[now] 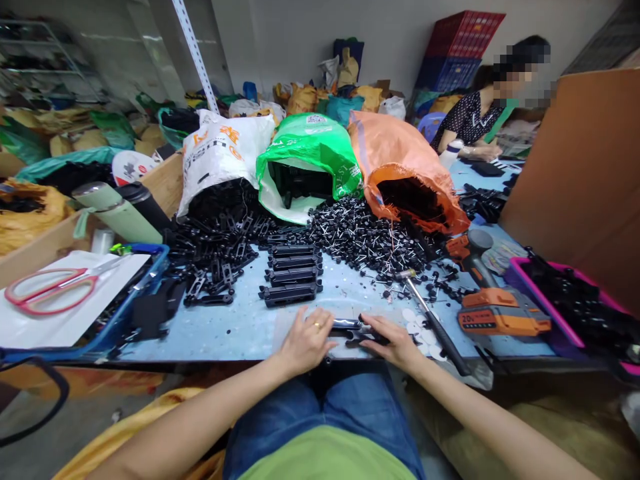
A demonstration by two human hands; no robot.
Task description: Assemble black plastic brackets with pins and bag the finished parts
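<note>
At the table's front edge, a black plastic part [347, 325] with a shiny bar lies between my hands. My left hand [306, 339] has its fingers curled round the left end. My right hand [393, 339] grips the other end, thumb and fingers pressed on a forked black piece. The covered ends cannot be made out. Just beyond my left hand, several similar black assemblies [293, 275] lie in a stacked row. A hammer [435, 327] with a black handle rests right of my right hand, beside white round discs [419, 327].
White [225, 150], green [310, 143] and orange [400, 157] sacks spill black parts and a pile of screws with black heads [360, 233]. A cordless drill [493, 310] and a pink-rimmed bin [545, 300] stand right. Red scissors [55, 290] lie left. A person [473, 120] sits behind.
</note>
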